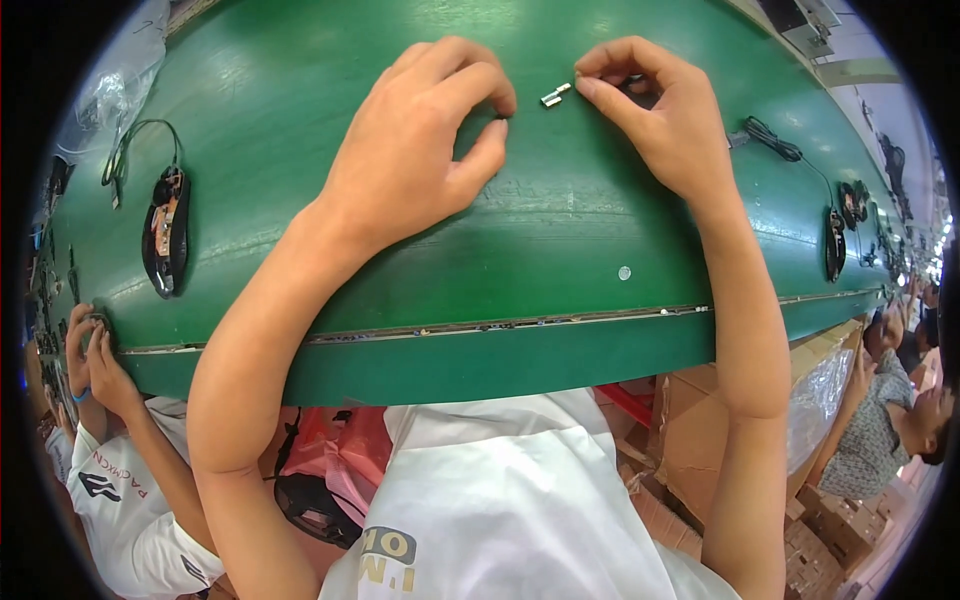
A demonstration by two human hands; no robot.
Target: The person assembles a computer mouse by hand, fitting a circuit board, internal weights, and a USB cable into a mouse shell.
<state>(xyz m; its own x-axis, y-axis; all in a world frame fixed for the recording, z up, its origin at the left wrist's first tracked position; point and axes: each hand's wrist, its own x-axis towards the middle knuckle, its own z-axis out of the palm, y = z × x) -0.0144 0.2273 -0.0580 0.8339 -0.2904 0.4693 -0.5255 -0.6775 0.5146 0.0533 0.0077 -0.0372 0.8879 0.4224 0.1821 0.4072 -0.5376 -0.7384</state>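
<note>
Above the green belt [560, 210], my left hand [415, 135] is curled, its thumb and index tips brought close together. A tiny dark spot shows between those tips, too small to name. My right hand [660, 110] pinches with thumb and index finger; whatever is between them is hidden. Just left of that pinch lies a small silver metal piece [553, 96], shaped like a little plug shell. Whether the right fingertips touch it I cannot tell.
An opened mouse [165, 232] with its cable lies at left, another opened mouse [835, 243] at right beside a coiled black cable [770, 138]. A small round clear disc [625, 272] sits near the belt's front edge. Co-workers flank me; a cardboard box [695, 425] stands below.
</note>
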